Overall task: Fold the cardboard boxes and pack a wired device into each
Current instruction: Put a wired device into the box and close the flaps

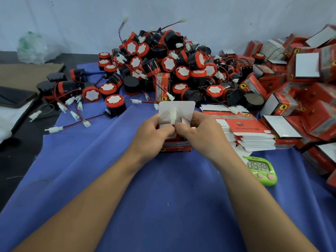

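Head view: left hand (154, 134) and right hand (201, 133), each grip pinching the red box (176, 147), white flap (177, 109) upright.

Head-worn camera looks forward and down, close over the blue cloth (127, 188).

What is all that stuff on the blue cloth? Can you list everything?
wired devices: many, black with red-and-white tops, heaped at the back
open box: one, red with a white flap, between the hands
flat boxes: one stack, red and white, right of the hands
folded boxes: many, red and white, piled far right
timer: one, green with pink buttons, beside the right forearm
cloth: one, blue, under the hands
plastic bag: one, clear, back left
cardboard sheet: one, brown, left
left hand: fingers grip the open box
right hand: fingers grip the open box
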Demonstrator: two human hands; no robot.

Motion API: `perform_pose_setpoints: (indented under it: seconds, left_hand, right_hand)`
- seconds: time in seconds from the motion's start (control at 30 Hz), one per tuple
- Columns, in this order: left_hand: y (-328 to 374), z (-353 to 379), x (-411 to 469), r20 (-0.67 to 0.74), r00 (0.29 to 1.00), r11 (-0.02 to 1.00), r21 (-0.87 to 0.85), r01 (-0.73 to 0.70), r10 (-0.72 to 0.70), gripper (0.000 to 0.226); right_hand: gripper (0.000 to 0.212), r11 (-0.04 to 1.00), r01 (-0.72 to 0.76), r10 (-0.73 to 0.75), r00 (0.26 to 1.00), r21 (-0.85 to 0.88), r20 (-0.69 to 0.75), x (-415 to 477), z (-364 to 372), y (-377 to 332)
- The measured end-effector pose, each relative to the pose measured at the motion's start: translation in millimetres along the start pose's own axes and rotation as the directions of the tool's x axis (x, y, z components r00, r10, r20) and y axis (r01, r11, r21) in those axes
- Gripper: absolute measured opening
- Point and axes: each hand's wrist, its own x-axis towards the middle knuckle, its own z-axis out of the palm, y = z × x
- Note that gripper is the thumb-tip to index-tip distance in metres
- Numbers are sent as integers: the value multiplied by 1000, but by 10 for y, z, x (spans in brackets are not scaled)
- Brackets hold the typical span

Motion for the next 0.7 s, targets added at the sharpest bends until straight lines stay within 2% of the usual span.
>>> perform_pose_setpoints:
  seconds: [0.13, 0.2, 0.3, 0.37, 0.47, 0.53, 0.6, 0.63, 0.7]
  left_hand:
    - [-8, -9, 19, 4, 1000, 1000, 3, 7, -7, 35]
    - [-18, 5, 20, 11, 1000, 1000, 28, 1, -1, 37]
    - [-34, 24, 18, 9, 1000, 997, 80, -12, 12, 31]
    - [-43, 23, 21, 9, 1000, 995, 99, -16, 15, 28]
    - [-52, 22, 29, 5, 1000, 994, 106, -23, 23, 26]
    - [-61, 18, 34, 5, 1000, 993, 112, -28, 27, 24]
    - [-49, 18, 31, 3, 1000, 993, 114, -27, 26, 24]
    - [-34, 18, 32, 3, 999, 992, 121, -34, 33, 26]
    - [-13, 24, 44, 1, 998, 983, 172, -66, 66, 38]
  right_hand:
    - [30, 964, -94, 58, 987, 249, 147, -2, -87, 29]
    - [41, 954, -87, 53, 991, 287, 122, -12, -84, 10]
    - [48, 969, -70, 78, 997, 238, -24, -26, -18, -67]
    - [43, 980, -39, 66, 989, 195, -133, -59, 37, -120]
    - [39, 984, 37, 31, 929, 175, -370, -111, 58, -201]
    - [34, 981, 189, -126, 807, 50, -578, -155, 14, -254]
    - [24, 938, 262, -348, 690, -229, -635, -215, 9, -300]
    - [28, 911, 229, -401, 685, -342, -609, -232, 42, -343]
    - [42, 849, 87, -402, 746, -521, -531, -227, 158, -429]
